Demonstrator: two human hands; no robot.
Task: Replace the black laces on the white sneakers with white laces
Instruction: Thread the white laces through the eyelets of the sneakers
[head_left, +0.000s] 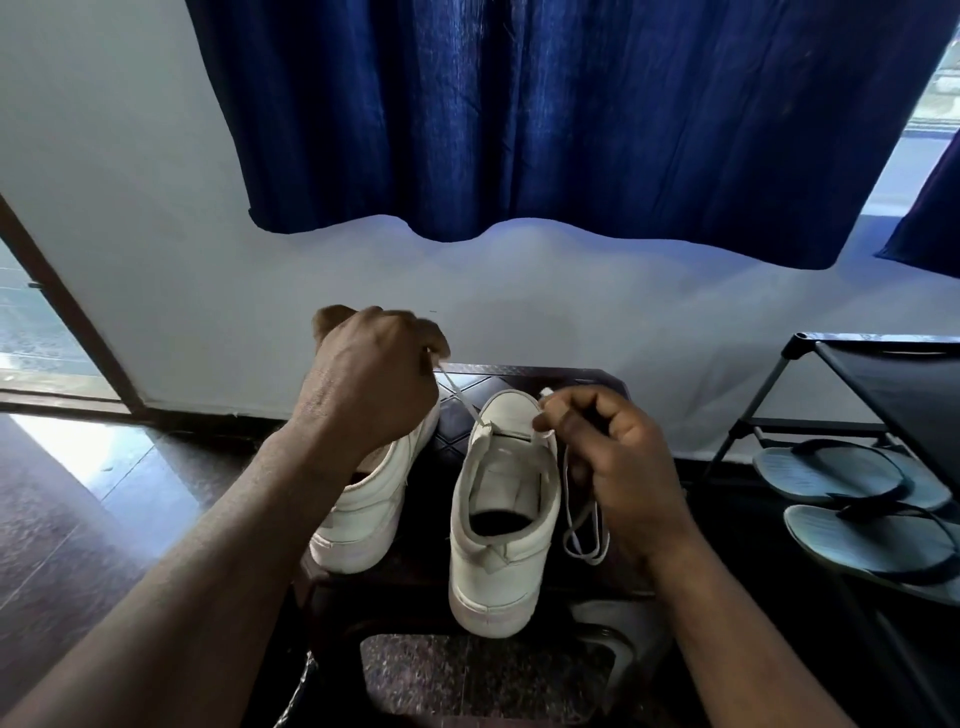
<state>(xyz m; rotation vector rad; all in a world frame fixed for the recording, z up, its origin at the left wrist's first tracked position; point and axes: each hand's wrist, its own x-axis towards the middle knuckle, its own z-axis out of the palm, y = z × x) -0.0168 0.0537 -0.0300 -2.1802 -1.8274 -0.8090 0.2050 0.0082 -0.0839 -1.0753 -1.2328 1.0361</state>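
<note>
Head view: left hand pinches one end of the white lace, right hand the other. Lace crosses the sneaker front eyelets, on the worktop. Limp, light; I'd grip near the tips.

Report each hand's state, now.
Left hand: closed, pinching one end of the white lace.
Right hand: closed, pinching the other end of the same lace.
</note>
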